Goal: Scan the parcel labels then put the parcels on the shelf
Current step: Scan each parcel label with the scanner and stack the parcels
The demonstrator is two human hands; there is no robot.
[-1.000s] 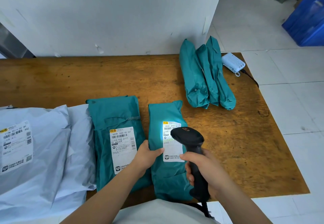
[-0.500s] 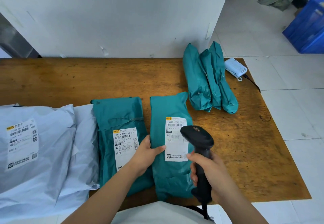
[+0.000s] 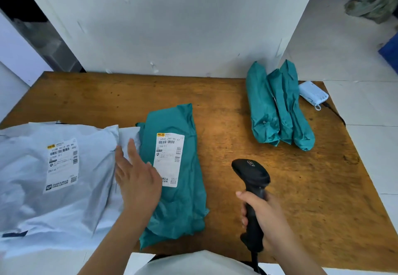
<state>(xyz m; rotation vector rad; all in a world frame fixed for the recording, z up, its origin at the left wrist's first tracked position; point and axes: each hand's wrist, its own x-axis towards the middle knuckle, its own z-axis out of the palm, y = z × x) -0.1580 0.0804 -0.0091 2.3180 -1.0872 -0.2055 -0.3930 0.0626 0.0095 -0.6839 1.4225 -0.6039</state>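
Observation:
A teal parcel (image 3: 178, 199) with a white label (image 3: 170, 158) lies near the front of the wooden table (image 3: 247, 137). A teal edge sticks out from under its upper left corner. My left hand (image 3: 137, 180) rests flat, fingers straight, on the parcel's left edge and label corner. My right hand (image 3: 265, 216) grips the handle of a black barcode scanner (image 3: 251, 172), held to the right of the parcel. A grey parcel (image 3: 28, 177) with its own label (image 3: 61, 165) lies at the left, over another pale bag.
Three rolled teal parcels (image 3: 277, 106) lie side by side at the back right. A small white device (image 3: 313, 93) with a cable sits beside them at the table's corner. A white wall (image 3: 172, 22) stands behind the table. Tiled floor lies to the right.
The labelled teal parcel has slid left onto the other teal parcel, covering its label. My left hand has flattened on its left edge. The scanner has drawn back to the right.

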